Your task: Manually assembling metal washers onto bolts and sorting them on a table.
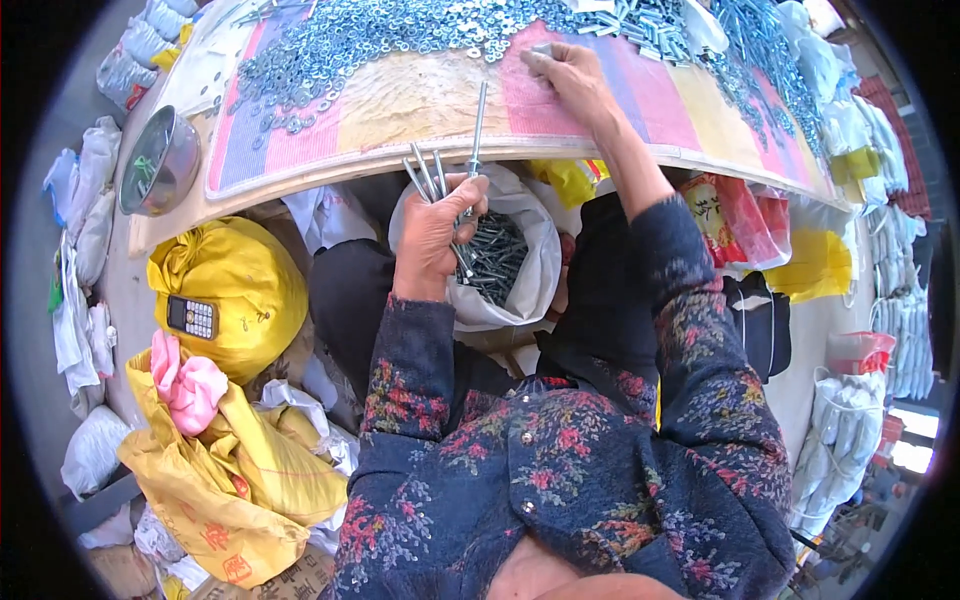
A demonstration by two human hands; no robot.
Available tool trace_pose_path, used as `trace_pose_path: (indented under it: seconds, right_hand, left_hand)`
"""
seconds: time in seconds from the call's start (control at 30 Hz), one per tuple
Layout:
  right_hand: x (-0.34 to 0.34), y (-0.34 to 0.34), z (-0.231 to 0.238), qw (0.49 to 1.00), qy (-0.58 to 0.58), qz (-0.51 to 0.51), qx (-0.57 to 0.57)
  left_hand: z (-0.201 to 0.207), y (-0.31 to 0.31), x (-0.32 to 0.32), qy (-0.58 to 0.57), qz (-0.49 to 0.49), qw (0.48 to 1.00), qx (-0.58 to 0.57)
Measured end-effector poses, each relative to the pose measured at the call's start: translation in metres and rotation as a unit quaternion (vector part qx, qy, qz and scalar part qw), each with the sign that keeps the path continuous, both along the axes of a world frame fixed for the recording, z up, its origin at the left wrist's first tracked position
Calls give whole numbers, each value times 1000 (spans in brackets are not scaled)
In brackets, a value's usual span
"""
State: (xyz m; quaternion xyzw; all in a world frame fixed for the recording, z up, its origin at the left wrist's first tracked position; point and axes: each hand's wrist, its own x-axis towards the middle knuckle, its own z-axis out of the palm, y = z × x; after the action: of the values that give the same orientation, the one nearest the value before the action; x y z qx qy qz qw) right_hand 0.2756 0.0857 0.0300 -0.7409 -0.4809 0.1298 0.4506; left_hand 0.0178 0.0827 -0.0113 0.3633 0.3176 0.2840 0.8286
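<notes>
My left hand [432, 235] is closed around several long metal bolts [478, 125] whose shafts point up and fan apart. One stands taller than the rest, with a small nut or washer on its shaft. Just below that hand, an open white sack [537, 285] holds a heap of similar bolts [493, 262]. My right hand [578, 85] rests over the striped cloth [420, 95] on the table, its thumb and fingers pinched together. Whatever is in that pinch is too small to make out. Loose washers or nuts [330, 65] lie spread beyond both hands.
Short metal sleeves [645, 30] and more hardware [755, 60] cover the table's far right. A metal bowl [160, 160] sits at its left end. Beside my left knee are a tied yellow bag [235, 275] with a keypad phone [192, 318] on it and a yellow sack [240, 460].
</notes>
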Motion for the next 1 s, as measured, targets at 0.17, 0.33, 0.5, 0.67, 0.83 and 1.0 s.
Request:
trace_pose_path:
  seconds: [0.17, 0.33, 0.5, 0.67, 0.83, 1.0]
  right_hand:
    - [-39, -9, 19, 975, 190, 113, 25]
    - [-52, -2, 46, 972, 136, 191, -23]
    - [-38, -14, 53, 953, 175, 231, -92]
    - [-64, -5, 68, 937, 140, 299, -118]
    - [-103, -11, 34, 919, 104, 338, -172]
    - [-127, -20, 8, 896, 424, 126, -25]
  left_hand:
    - [6, 10, 2, 4, -20, 999, 26]
    - [9, 10, -26, -58, -1, 995, 82]
    - [4, -2, -21, -4, -28, 999, 38]
    - [11, -5, -39, -35, 7, 999, 18]
    - [9, 4, -43, -85, 18, 996, -13]
    - [11, 7, -30, -68, 130, 988, 47]
